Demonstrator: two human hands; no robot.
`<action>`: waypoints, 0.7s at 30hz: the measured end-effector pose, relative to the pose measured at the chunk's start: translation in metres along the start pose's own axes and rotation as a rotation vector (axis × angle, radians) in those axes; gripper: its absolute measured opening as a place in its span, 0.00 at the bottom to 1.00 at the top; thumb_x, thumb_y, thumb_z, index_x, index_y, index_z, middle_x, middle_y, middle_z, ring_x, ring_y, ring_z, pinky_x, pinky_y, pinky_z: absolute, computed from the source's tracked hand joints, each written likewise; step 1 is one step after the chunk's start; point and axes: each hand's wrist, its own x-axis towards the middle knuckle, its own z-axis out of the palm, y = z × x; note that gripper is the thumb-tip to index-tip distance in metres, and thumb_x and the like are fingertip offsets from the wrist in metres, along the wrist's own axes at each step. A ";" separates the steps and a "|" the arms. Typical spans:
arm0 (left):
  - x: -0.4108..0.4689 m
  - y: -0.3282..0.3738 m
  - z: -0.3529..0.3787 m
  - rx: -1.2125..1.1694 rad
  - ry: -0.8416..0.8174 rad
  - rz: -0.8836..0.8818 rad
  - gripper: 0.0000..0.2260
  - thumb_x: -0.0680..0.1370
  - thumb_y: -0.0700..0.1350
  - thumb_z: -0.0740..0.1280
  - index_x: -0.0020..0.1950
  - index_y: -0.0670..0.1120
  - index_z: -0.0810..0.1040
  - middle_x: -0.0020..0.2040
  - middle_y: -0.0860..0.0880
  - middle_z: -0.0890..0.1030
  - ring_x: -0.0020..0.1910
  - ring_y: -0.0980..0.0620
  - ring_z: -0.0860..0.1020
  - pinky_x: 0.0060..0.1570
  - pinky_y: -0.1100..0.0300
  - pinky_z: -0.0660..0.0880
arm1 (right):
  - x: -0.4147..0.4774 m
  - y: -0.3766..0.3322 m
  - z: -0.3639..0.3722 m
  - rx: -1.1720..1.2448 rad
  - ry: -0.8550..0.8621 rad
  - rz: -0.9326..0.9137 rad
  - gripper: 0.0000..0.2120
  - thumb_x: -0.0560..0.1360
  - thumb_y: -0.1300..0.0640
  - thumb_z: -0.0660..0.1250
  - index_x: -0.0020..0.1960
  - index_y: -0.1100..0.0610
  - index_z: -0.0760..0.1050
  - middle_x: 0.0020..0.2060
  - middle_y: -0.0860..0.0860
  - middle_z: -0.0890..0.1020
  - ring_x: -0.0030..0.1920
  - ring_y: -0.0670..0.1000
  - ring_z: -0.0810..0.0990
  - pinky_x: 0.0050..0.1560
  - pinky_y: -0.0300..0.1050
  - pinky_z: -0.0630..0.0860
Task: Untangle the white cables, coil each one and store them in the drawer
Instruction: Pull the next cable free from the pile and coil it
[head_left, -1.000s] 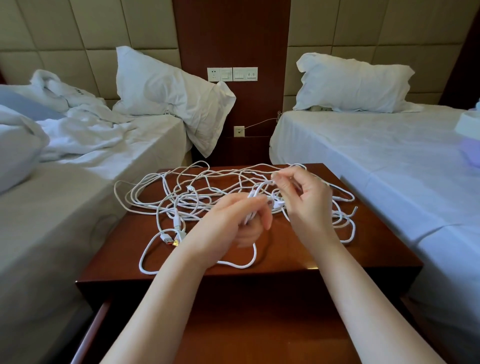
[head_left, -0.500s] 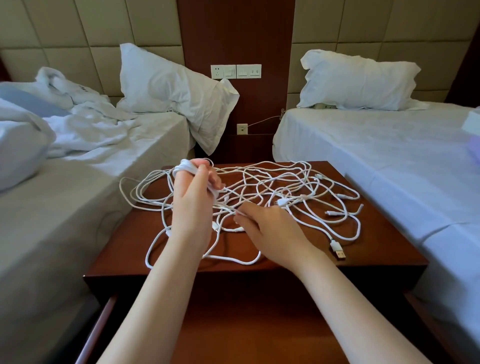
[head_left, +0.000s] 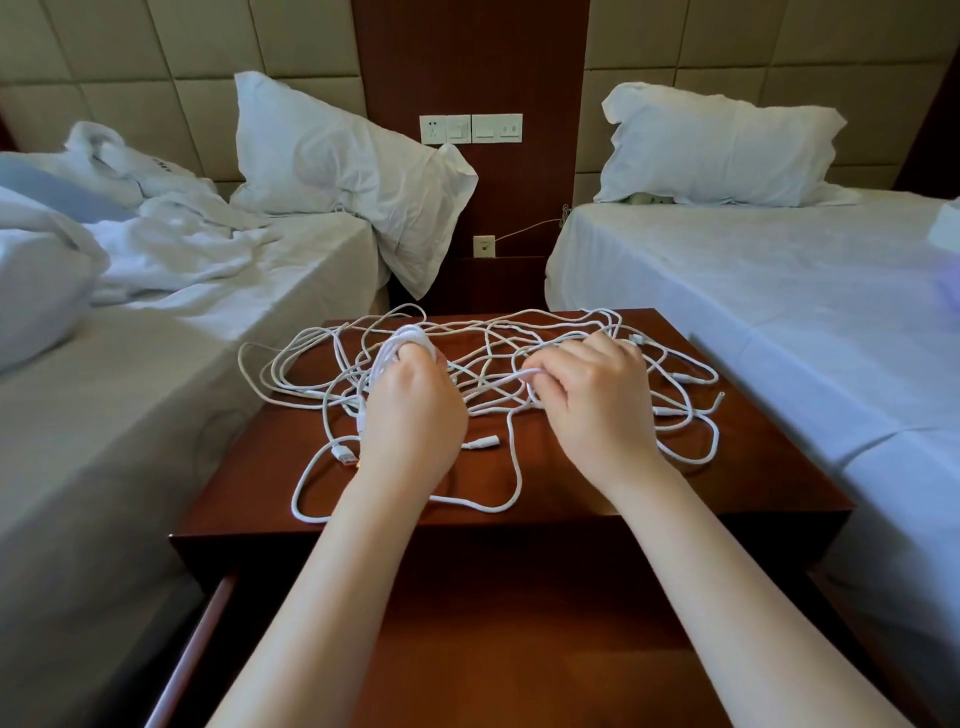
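Honestly, this is the point where it can get worse before it gets better. The white cables (head_left: 488, 358) are one big loose tangle spread over the top of the bench (head_left: 753, 467), nothing in the drawer (head_left: 493, 649) yet, which looks pulled open under the forearms.

The hands are apart. The left hand (head_left: 413, 415) grips a bundle of loops (head_left: 402, 338) at the left of the pile, so I'd guess one cable is partly coiled. The right hand (head_left: 597, 405) has its fingers curled round a single strand (head_left: 524, 371) running across the middle.

What I'd worry about:
- That strand crosses under and over a bunch of others. Yank it sideways and the crossings probably cinch into real knots instead of sliding free.
- A USB plug (head_left: 345, 453) lies just beside the left wrist, and other ends are scattered on the right. Any of them could hook a loop when pulled through.
- One long loop (head_left: 311, 512) sits right at the front edge. Drag the pile and it likely slips off.
- Loosen the left grip and the bundle springs open.
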 end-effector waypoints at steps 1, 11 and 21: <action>-0.001 0.002 0.001 0.009 -0.054 -0.017 0.11 0.82 0.39 0.56 0.39 0.43 0.62 0.39 0.50 0.69 0.36 0.54 0.65 0.36 0.65 0.62 | 0.000 -0.001 0.001 0.061 0.020 0.019 0.06 0.75 0.62 0.67 0.47 0.57 0.83 0.38 0.51 0.82 0.40 0.51 0.78 0.42 0.44 0.72; 0.001 -0.006 -0.001 -0.183 -0.287 0.065 0.17 0.77 0.41 0.65 0.32 0.47 0.62 0.28 0.50 0.65 0.29 0.53 0.65 0.30 0.58 0.63 | 0.005 0.014 -0.013 0.448 -0.044 0.157 0.10 0.74 0.64 0.70 0.54 0.57 0.82 0.49 0.44 0.78 0.42 0.41 0.80 0.42 0.28 0.75; 0.007 -0.023 0.002 -0.047 0.020 -0.026 0.19 0.79 0.42 0.60 0.32 0.46 0.55 0.32 0.50 0.64 0.36 0.48 0.64 0.34 0.54 0.58 | -0.003 0.019 -0.012 0.481 -0.142 0.137 0.08 0.77 0.60 0.67 0.54 0.59 0.83 0.33 0.38 0.78 0.33 0.40 0.80 0.35 0.31 0.77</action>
